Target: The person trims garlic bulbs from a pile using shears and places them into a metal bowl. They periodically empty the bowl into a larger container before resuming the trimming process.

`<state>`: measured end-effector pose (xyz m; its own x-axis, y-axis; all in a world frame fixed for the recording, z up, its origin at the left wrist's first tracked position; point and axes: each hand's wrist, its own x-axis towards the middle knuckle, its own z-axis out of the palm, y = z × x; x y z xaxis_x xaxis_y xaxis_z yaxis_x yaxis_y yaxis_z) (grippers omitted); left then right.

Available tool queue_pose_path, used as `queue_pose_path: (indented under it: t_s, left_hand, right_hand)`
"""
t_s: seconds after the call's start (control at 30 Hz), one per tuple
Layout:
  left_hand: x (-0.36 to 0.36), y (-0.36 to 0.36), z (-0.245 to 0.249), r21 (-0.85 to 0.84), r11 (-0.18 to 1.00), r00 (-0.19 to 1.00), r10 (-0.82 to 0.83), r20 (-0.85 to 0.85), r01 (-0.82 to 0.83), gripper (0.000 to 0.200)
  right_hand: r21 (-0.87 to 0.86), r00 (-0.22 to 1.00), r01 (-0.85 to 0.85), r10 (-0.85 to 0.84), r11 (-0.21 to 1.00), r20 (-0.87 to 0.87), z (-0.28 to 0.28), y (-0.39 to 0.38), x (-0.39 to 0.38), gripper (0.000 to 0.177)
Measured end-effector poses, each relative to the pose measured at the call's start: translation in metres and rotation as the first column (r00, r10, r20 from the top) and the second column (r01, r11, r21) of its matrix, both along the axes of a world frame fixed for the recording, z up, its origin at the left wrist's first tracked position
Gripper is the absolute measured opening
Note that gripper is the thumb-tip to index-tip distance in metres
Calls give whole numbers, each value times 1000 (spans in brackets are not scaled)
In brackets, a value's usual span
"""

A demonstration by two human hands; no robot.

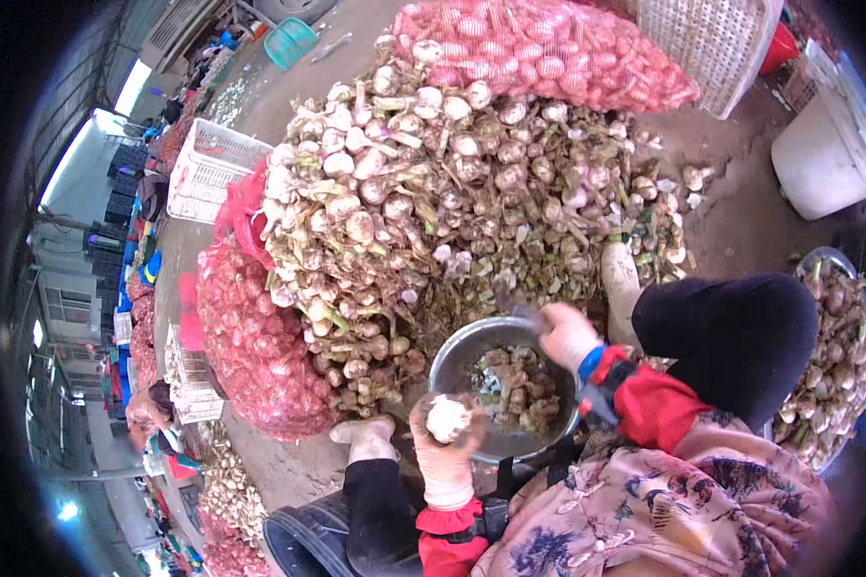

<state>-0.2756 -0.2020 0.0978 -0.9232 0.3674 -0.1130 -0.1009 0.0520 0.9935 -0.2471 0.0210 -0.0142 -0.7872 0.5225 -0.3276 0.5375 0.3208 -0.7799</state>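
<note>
My left hand (445,447), in a light glove, holds a white garlic bulb (448,419) in its fingers, at the left side of a metal bowl (443,365). Over the bowl's upper right rim is my right hand (570,337), its fingers closed on something dark and blurred that I cannot make out. Trimmed garlic bulbs (524,389) lie inside the bowl. Beyond it rises a large heap of garlic (394,183) with stems and roots.
Red net sacks (548,53) (250,337) border the heap. White crates (212,171) stand at the left, a white bucket (823,159) at the right. A basin of garlic (827,375) sits beside my right knee. Another person (149,413) is at the far left.
</note>
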Motion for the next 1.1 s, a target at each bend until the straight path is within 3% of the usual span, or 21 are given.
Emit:
queue_pose_path:
  t_s: [0.07,0.1,0.13,0.17,0.2,0.37,0.43,0.47,0.5,0.6,0.67,0.7,0.73,0.77,0.83,0.9,0.93,0.97,1.0,1.07,1.1]
  left_hand:
    - [-15,-9,-20,212,966,966,92,242,-145,54]
    - [-22,-13,-26,318,928,933,73,351,-193,46]
    - [-29,-17,-31,405,878,890,49,454,-255,40]
    - [-33,-14,-32,477,864,927,-30,373,-164,39]
    - [-33,-10,-41,542,780,847,-29,531,-313,52]
    - [-20,7,-39,499,798,848,28,529,-338,50]
    - [-18,27,-9,709,554,731,-240,638,-437,35]
    - [-13,45,18,511,632,645,-24,764,-583,29]
    - [-10,46,15,607,582,655,-161,738,-541,27]
    - [-7,26,-53,343,923,736,-110,668,-173,37]
    - [-9,-2,-101,68,988,815,-150,559,135,48]
    - [-22,-10,-112,68,990,814,-142,563,126,48]
    - [-38,-20,-117,-293,935,926,-81,369,199,52]
    - [-56,-31,-123,-624,762,984,-101,149,173,57]
    - [-107,-51,-150,-520,816,938,339,77,-253,51]
    - [-159,-76,-204,-490,704,856,456,-244,-515,53]
    - [-171,-68,-191,-667,556,863,403,-305,-495,59]
    - [-184,-55,-178,-799,386,878,327,-348,-461,64]
    - [-197,-62,-191,-838,414,920,313,-235,-355,75]
    - [-212,-53,-177,-890,448,967,251,34,-85,56]
    - [-233,-99,-261,-395,903,849,335,409,-167,32]
  right_hand:
    - [4,931,-47,46,999,-362,7,-25,4,13]
    - [-84,931,-210,173,974,-320,32,-29,10,13]
    - [-4,855,-264,232,965,-464,24,-41,14,11]
    - [-7,830,-315,272,949,-487,24,-51,16,10]
    - [-14,834,-351,305,936,-460,30,-55,15,10]
    - [-35,827,-394,338,918,-449,40,-56,5,14]
    - [-113,917,-356,324,928,-231,-2,-50,4,21]
    - [-254,976,-212,191,944,-106,-28,-45,11,24]
    - [-370,996,-58,76,927,35,-52,-37,16,28]
    - [-508,992,92,-122,856,-27,-75,-27,9,29]
    - [-539,980,99,-177,836,-95,-64,-26,2,25]
    - [-539,982,94,-168,837,-91,-59,-27,1,25]
    - [-535,990,79,-130,841,-59,-54,-29,1,24]
    - [-532,995,65,-93,844,-26,-49,-31,0,23]
    - [-381,999,28,-10,924,48,-28,-36,-9,23]
    - [-292,1000,-6,8,956,4,-44,-47,-10,24]
    - [-312,986,-102,138,945,95,-19,-42,-19,28]
    - [-322,998,-42,54,946,28,-28,-51,-16,30]
    - [-344,996,-84,91,935,4,-35,-55,-16,32]
    - [-386,985,-137,167,912,45,-31,-56,-18,37]
    - [-415,972,-146,208,898,108,-22,-54,-23,39]
